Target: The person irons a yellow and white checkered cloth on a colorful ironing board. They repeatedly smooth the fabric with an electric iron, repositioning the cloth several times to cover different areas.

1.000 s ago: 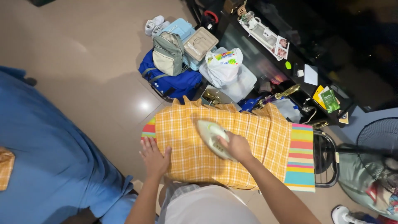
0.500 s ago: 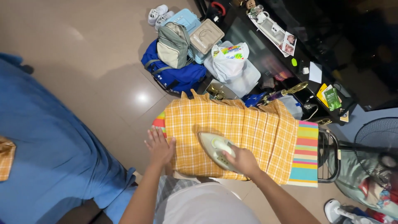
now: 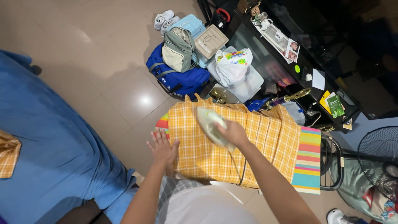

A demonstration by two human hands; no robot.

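Gripping pale green iron (image 3: 210, 124) w/ right hand (image 3: 233, 132), fingers wrapped round handle, soleplate flat on yellow checked cloth (image 3: 253, 141), near its far-left part. Left hand (image 3: 162, 149) open, fingers spread, palm down at cloth's left edge, partly on striped board cover (image 3: 162, 123). Cloth draped over ironing board, covering most of it; striped cover (image 3: 307, 159) showing again at right end, w/ metal iron rest (image 3: 331, 164) just beyond. Cord running from iron toward near edge of cloth. On floor beyond board: blue duffel bag (image 3: 182, 81), grey-green backpack (image 3: 177, 49) on top, white plastic bag (image 3: 231, 66), white sneakers (image 3: 165, 20) farther off. Left: blue bedsheet (image 3: 45, 145). Far right: fan (image 3: 379, 155).
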